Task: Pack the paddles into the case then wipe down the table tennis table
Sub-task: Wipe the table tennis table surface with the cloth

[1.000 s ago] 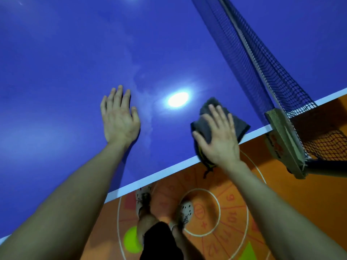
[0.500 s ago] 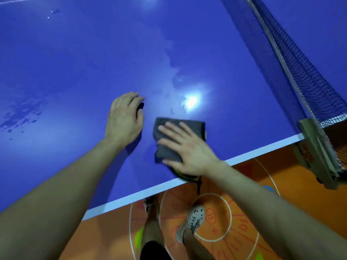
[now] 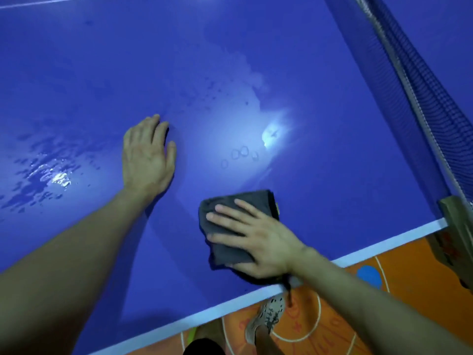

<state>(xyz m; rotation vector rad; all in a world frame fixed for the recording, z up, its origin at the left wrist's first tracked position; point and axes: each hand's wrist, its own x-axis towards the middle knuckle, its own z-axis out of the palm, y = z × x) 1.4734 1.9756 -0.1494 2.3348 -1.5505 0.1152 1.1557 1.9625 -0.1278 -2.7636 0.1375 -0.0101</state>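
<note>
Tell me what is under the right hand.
A grey cloth lies under the right hand, whose straight fingers press it flat on the table. The palm covers part of the cloth, and the cloth hides the table beneath, so its wetness there cannot be seen.

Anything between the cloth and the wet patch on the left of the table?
Yes: the left hand rests flat on the table, between the cloth under the right hand and the wet patch.

The folded grey cloth lies on the blue table tennis table near its front edge, under the right hand. The left hand rests on the table, left of the cloth. The black mesh net stands at the far right.
</note>
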